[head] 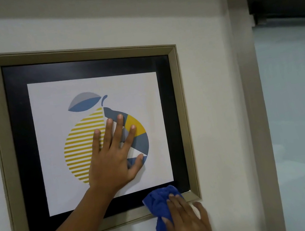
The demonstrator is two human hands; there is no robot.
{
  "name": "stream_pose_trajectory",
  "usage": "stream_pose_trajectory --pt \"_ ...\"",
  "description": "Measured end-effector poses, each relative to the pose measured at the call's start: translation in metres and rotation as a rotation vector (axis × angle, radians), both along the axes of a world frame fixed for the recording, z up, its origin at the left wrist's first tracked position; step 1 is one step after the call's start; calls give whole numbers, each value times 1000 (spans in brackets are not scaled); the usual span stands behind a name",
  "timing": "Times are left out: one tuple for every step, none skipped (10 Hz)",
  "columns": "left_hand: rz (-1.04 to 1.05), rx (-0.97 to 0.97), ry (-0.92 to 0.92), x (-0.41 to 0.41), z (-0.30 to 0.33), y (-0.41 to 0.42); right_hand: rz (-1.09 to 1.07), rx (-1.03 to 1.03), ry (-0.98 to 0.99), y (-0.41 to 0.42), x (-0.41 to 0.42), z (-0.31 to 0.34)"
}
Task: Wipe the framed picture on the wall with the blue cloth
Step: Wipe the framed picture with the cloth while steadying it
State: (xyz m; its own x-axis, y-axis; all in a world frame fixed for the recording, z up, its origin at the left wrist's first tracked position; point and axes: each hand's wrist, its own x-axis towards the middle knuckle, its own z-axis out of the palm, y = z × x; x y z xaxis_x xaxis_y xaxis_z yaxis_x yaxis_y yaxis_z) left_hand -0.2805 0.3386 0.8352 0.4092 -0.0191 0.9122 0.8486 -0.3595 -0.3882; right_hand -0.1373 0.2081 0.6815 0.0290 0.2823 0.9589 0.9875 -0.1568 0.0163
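Observation:
A framed picture (4, 137) hangs on the white wall: a dull gold frame, a black mat and a print of a yellow and blue fruit. My left hand (113, 160) lies flat on the print with its fingers spread, holding nothing. My right hand (187, 223) presses a crumpled blue cloth (160, 201) against the frame's lower right corner. The cloth covers part of the black mat and the bottom rail there, and a tail of it hangs down below my hand.
A grey-brown door post (252, 100) runs top to bottom right of the picture. Beyond it is a frosted glass panel (301, 112) under a dark top rail (285, 6). Bare white wall (213, 106) lies between the frame and the post.

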Motion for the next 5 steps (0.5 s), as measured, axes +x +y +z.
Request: stream_pose_trajectory --pt "-1 -6 3 1 0 -1 -15 -235 53 -2 39 -4" --pt "5 -8 5 1 0 1 -76 59 59 4 54 -10" --pt "3 -12 4 1 -1 2 -75 62 200 11 19 -10" --pt "7 -12 7 1 0 2 -25 -83 157 12 -1 -9" --pt "12 -43 24 0 1 -1 -16 -170 -1 0 17 2"
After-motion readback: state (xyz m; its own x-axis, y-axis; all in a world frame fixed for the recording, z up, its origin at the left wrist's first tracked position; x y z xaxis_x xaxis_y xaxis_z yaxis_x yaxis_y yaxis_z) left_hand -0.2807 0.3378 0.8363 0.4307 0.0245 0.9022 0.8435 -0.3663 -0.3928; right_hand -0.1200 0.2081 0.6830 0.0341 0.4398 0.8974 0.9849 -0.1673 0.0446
